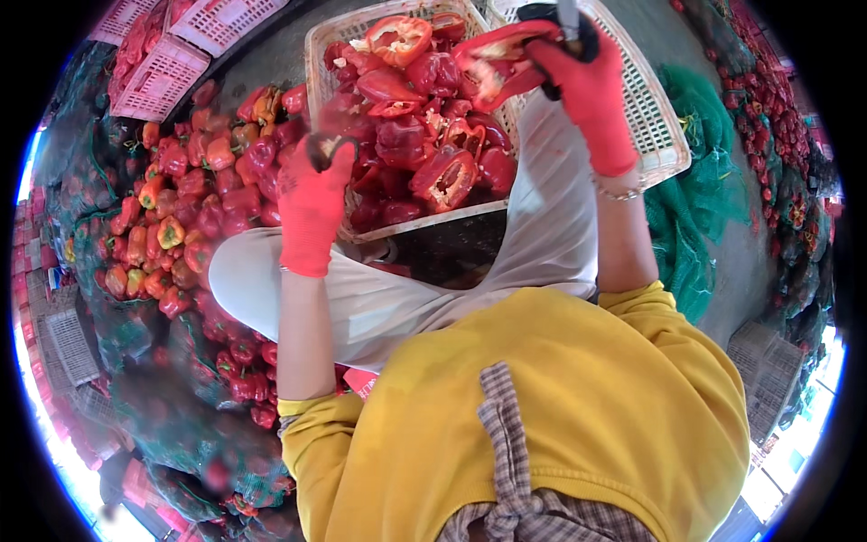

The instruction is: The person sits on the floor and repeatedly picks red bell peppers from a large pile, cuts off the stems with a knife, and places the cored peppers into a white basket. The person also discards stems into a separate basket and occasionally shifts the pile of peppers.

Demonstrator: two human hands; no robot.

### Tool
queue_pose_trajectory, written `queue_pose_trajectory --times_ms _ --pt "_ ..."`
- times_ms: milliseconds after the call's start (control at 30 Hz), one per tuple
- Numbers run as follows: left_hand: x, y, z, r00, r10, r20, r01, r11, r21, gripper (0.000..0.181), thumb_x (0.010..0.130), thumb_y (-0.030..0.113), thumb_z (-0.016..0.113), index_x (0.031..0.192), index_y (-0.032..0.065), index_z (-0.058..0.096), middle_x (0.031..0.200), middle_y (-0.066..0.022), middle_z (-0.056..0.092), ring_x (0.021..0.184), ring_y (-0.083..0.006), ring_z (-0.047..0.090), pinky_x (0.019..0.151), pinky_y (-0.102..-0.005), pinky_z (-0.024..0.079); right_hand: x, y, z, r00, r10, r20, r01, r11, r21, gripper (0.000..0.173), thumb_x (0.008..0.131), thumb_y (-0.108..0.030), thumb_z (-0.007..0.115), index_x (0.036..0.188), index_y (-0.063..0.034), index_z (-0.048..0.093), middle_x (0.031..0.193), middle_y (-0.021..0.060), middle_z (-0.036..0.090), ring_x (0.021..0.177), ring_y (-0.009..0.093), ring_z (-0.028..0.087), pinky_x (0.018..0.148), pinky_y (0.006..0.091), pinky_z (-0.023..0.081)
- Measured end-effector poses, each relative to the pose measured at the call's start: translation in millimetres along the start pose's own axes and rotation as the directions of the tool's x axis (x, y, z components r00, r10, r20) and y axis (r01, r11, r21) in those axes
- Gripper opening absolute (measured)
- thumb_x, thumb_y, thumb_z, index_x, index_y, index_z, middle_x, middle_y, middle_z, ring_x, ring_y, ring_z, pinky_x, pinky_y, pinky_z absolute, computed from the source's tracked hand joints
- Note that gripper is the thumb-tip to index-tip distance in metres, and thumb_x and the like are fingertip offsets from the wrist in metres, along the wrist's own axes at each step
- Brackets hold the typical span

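Note:
My right hand, in a red glove with black fingertips, grips a knife and a cut-open red bell pepper with its pale inside showing. The knife's blade points towards the top edge; its handle is mostly hidden by the fingers. At the crate's left side is my left hand, gloved alike, with thumb and fingers curled round a small pale pepper piece. Between the hands, a white plastic crate holds many cut red peppers, several with seeds showing.
Another white plastic crate stands on the right, beside green mesh netting. Whole peppers lie heaped on the left, near filled green mesh sacks. Stacked crates are at the upper left. More peppers line the far right.

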State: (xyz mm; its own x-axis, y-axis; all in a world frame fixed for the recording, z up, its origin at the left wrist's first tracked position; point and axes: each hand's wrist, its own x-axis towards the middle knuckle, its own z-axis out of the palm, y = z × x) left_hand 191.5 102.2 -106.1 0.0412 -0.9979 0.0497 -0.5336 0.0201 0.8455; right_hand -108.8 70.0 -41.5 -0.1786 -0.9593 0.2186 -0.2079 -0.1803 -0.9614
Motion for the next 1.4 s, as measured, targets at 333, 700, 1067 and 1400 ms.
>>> queue_pose_trajectory --times_ms 333,700,1067,1400 --pt "-4 19 7 0.852 0.061 0.52 0.411 0.538 -0.736 0.054 0.099 0.054 0.046 0.116 0.0042 0.06 0.073 0.0015 0.047 0.06 -0.0065 0.039 0.051 -0.0218 0.031 9 23 17 0.997 -0.021 0.078 0.021 1.0 0.001 0.031 0.08 -0.007 0.076 0.109 -0.0048 0.066 0.068 -0.0057 0.057 0.054 0.002 0.049 0.045 0.0203 0.036" --pt "10 16 7 0.777 0.002 0.629 0.628 -0.049 -0.776 0.044 0.099 0.042 0.051 0.126 0.008 0.058 0.104 -0.0136 0.067 0.08 -0.0216 0.064 0.059 -0.0289 0.05 68 85 37 0.976 0.019 0.215 0.052 0.946 -0.319 0.03 0.09 -0.027 0.064 0.116 -0.0104 0.064 0.076 0.0 0.062 0.058 0.007 0.054 0.055 0.0256 0.045" --pt "134 31 54 0.701 -0.134 0.701 0.713 0.11 -0.692 0.025 0.096 0.032 0.061 0.107 0.0094 0.065 0.096 -0.008 0.069 0.091 -0.025 0.068 0.071 -0.0361 0.059 76 92 22 0.984 0.179 0.002 -0.169 0.928 0.333 0.025 0.093 -0.015 0.059 0.116 -0.0042 0.061 0.087 0.003 0.061 0.065 0.011 0.057 0.054 0.027 0.048" --pt "337 163 176 0.82 -0.037 0.571 0.544 0.362 -0.757 0.047 0.098 0.048 0.049 0.124 0.0097 0.051 0.107 -0.0191 0.062 0.093 -0.0336 0.063 0.082 -0.0457 0.056 96 101 15 0.97 0.244 0.011 -0.2 0.77 0.606 0.029 0.096 -0.015 0.053 0.121 -0.0008 0.056 0.095 0.0107 0.068 0.049 0.015 0.056 0.044 0.0264 0.046"
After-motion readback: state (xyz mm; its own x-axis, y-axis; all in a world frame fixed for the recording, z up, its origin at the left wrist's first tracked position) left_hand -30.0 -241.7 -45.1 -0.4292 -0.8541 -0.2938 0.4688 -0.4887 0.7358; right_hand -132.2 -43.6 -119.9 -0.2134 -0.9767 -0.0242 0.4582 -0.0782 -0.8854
